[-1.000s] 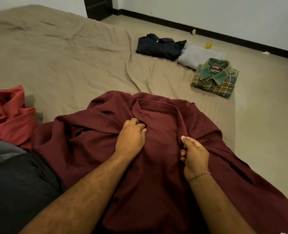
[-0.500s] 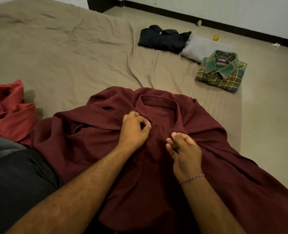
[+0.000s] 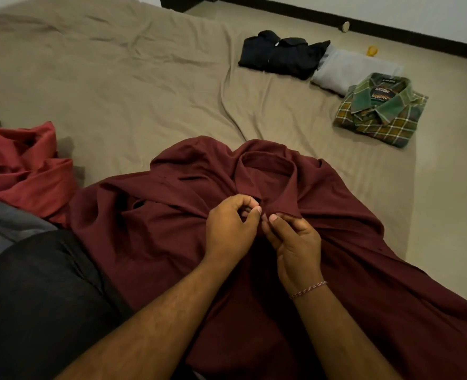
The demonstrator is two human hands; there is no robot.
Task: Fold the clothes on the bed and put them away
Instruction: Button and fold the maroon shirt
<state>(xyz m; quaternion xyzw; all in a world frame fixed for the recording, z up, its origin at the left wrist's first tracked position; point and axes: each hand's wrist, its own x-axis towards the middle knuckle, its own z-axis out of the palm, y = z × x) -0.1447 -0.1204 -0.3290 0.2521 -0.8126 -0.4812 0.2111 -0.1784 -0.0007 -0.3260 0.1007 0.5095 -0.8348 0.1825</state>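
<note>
The bed [image 3: 117,78] is covered with a wrinkled beige sheet, and at 1 o'clock a white wall with a dark baseboard [image 3: 391,28] closes the room. A maroon shirt [image 3: 158,242] lies spread at the near centre, collar away from the person. Since a second ago both hands have come together: the left hand [image 3: 231,231] and the right hand [image 3: 295,242] now pinch the shirt front just below the collar, fingertips almost touching. At 1 o'clock lie a folded black shirt [image 3: 279,54], a grey garment [image 3: 350,71] and a plaid shirt [image 3: 380,111], near the bed's right edge. A red garment [image 3: 21,165] is crumpled at 9 o'clock. Open sheet stretches toward 11 o'clock.
</note>
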